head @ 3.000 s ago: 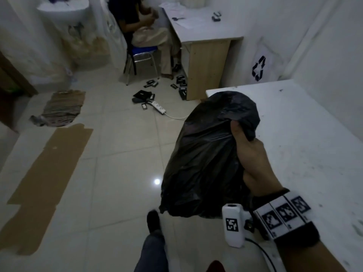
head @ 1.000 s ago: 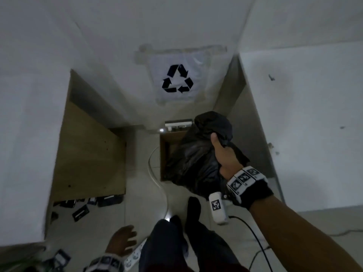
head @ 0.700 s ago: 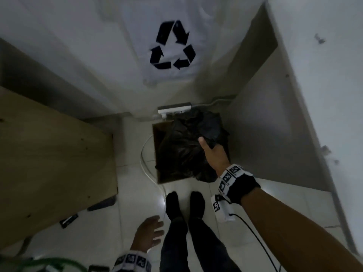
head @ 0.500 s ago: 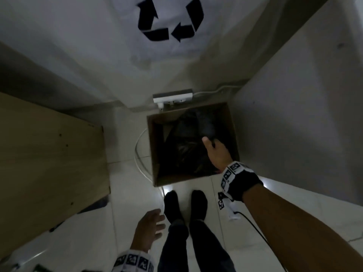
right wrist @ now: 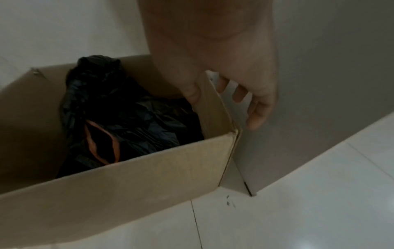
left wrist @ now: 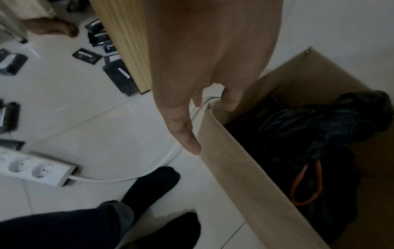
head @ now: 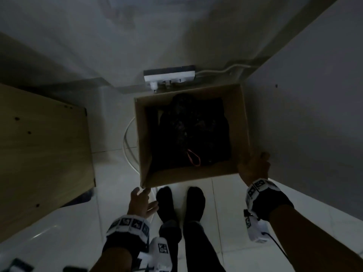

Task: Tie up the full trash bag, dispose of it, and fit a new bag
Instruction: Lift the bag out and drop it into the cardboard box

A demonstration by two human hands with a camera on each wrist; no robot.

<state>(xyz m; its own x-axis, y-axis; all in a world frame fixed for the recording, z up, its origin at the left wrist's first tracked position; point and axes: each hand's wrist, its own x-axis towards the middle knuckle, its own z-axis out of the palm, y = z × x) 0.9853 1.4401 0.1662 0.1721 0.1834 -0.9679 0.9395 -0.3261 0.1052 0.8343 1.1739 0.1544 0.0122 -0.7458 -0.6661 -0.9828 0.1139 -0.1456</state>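
Now bag [head: 193, 132] sits dark inside box [head: 188, 174], released; right hand [head: 253, 169] pinches its wall, left hand [head: 141, 203] open at near corner.

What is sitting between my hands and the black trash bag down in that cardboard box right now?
Only the box's own walls. The cardboard box is open-topped, and the black trash bag lies uncovered inside. The right hand has its grip on the near right corner, thumb inside the wall; the left hand is at the near left corner.
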